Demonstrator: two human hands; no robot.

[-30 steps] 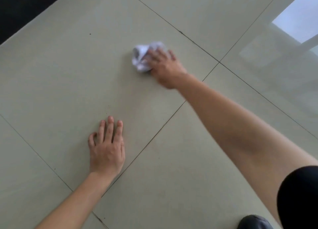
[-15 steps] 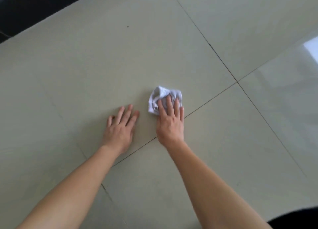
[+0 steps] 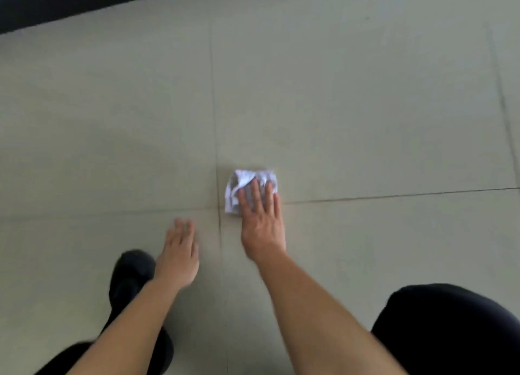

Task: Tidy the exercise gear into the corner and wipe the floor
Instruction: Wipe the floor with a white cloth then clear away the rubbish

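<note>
Since the earlier frame the view has swung, so the tile seams now run nearly straight up and across the picture rather than on the diagonal. A black shoe [image 3: 132,273] and a dark-clad knee [image 3: 450,329] have come into sight at the bottom, and the left hand [image 3: 178,252] has slid back toward the body, away from the cloth.

Nearest the camera, the knee fills the lower right corner and the shoe sits lower left, partly hidden under the left forearm. Both forearms are bare and reach forward from the bottom edge. The left arm angles up and to the right; its hand is flat, palm down, fingers together and pointing away from the body, holding nothing. It is blurred, so whether it touches the floor [image 3: 365,121] cannot be told. It lies just left of the vertical seam.

The right arm runs up and to the left to the right hand [image 3: 261,219], which is also palm down with the fingers straight and slightly spread. The hand does not close round anything; the fingers press flat on the near half of the crumpled white cloth [image 3: 247,187].

The cloth is a bunched wad with no clear long axis, slightly taller than wide. It lies on the floor just right of the crossing of the tile seams, mostly on the far side of the horizontal seam.

Beyond it stretch pale tiles, and a dark band [image 3: 70,3] crosses the far upper left corner.
</note>
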